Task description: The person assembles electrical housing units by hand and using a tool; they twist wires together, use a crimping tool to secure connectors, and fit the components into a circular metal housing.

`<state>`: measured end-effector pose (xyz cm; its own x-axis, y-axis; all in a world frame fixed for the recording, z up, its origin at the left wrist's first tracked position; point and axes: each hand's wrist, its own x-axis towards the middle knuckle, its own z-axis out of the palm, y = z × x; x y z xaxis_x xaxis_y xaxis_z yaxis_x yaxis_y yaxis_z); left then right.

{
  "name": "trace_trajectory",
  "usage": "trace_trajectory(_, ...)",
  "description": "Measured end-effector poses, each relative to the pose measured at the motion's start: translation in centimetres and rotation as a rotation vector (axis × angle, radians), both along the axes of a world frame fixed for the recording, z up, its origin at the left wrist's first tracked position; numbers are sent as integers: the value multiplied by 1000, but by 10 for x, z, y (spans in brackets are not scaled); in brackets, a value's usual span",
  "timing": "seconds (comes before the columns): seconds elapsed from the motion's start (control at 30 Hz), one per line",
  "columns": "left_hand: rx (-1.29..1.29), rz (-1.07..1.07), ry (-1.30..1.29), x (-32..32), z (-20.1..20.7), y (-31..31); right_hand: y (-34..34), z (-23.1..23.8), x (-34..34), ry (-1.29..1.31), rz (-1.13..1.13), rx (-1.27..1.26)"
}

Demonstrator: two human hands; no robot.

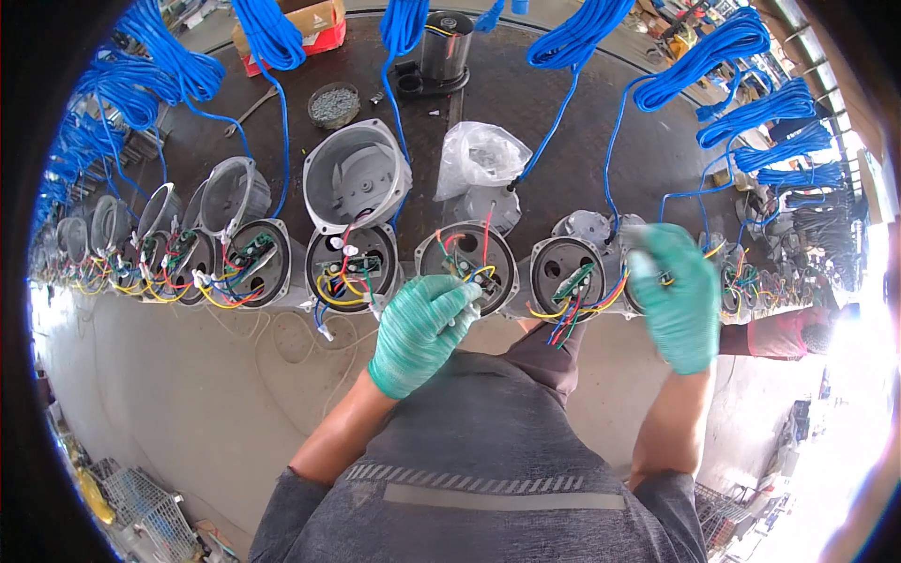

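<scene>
My left hand (422, 330), in a green knit glove, is closed at the near rim of a round grey motor housing (434, 246). Its thumb and fingers pinch the wires coming out of that housing; the exact grip is partly covered by the fingers. My right hand (680, 305), gloved the same, is raised at the right, over the row's near edge. Motion smears its fingers, and a whitish patch by them cannot be made out. Between the hands sits another open housing (540, 281) with a green circuit board (574, 280) and yellow, red, blue and green wires.
More wired housings (253, 267) line the bench edge on both sides. Bundled blue cables (568, 42) hang along the far side. Behind the row are a large grey cover (361, 174), a plastic bag (479, 155), a dish of screws (334, 105), a wrench (251, 113) and a black cylindrical device (445, 52).
</scene>
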<state>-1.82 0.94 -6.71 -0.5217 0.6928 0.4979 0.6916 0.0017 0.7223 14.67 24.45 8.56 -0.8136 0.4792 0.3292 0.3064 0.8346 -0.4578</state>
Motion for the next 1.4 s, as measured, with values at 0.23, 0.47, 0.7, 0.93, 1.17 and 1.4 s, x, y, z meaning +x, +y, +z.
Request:
trace_trajectory(0.23,-80,-45,39,1,0,-15,-34,-62,-97,-278,300,-374)
trace_trajectory(0.47,-107,-43,27,4,2,-26,-35,-69,-112,-409,263,-325)
trace_trajectory(0.7,-147,-77,36,4,5,-28,-61,-77,-125,-526,265,-249)
trace_trajectory(0.93,-125,-83,38,2,-1,-31,-48,-94,-99,-276,168,-579)
trace_trajectory(1.17,-112,-87,10,1,4,-30,-63,-100,-88,76,-10,-1192)
trace_trajectory(1.4,-96,-110,-23,1,3,-30,-85,-95,-72,38,-228,-963)
